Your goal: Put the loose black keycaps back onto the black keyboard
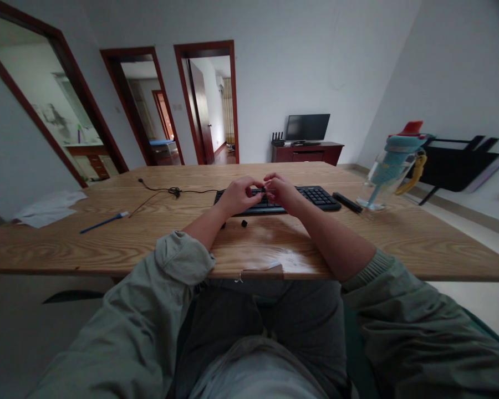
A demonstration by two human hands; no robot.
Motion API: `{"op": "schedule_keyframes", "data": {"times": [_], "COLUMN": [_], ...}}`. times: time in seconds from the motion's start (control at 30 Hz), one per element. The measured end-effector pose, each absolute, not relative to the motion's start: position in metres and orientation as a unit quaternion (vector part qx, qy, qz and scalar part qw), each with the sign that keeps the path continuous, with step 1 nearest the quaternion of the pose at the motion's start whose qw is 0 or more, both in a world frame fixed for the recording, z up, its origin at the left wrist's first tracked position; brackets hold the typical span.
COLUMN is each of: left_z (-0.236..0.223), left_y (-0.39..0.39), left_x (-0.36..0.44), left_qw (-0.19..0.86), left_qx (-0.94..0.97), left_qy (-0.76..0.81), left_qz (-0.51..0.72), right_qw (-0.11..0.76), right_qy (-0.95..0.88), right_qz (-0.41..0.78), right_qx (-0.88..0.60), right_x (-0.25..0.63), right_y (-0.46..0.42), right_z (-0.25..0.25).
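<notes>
A black keyboard (311,197) lies on the wooden table (108,238), its cable (174,192) trailing left. My left hand (239,195) and my right hand (279,191) meet above the keyboard's left half, fingers pinched together on something small and dark that I cannot make out. A small black keycap (244,223) lies loose on the table just in front of the keyboard. A second dark bit sits by my left wrist.
A blue brush (103,221) and white cloth (50,208) lie at the left. A black bar (347,202) and a teal water bottle (393,169) stand right of the keyboard. A TV on a cabinet (307,151) and open doorways are behind.
</notes>
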State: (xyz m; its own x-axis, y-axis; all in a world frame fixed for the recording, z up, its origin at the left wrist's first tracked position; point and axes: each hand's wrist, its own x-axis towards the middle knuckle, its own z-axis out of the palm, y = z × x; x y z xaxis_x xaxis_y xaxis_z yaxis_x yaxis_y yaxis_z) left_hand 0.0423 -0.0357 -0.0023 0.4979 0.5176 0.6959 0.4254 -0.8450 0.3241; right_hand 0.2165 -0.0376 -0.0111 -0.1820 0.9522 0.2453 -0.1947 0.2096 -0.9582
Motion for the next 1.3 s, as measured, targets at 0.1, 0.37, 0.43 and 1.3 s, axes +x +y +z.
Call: {"op": "schedule_keyframes", "data": {"times": [0.1,0.37,0.43,1.3], "left_z": [-0.002,-0.002,-0.002,-0.018], "left_y": [-0.037,-0.028,-0.026,0.018], "left_x": [0.042,0.04,0.04,0.04], "left_qw": [0.062,0.113,0.12,0.041], "left_qx": [0.854,0.824,0.816,0.902], "left_qy": [0.301,0.299,0.291,0.381], "left_qz": [0.42,0.468,0.485,0.2], "right_qw": [0.542,0.534,0.533,0.543], "right_qy": [-0.559,-0.616,-0.63,-0.648], "right_qz": [0.522,0.456,0.434,0.269], "right_qx": [-0.349,-0.357,-0.361,-0.461], "right_x": [0.218,0.217,0.216,0.226], "right_y": [-0.035,-0.038,-0.039,-0.02], "right_z": [-0.011,-0.012,-0.011,-0.018]}}
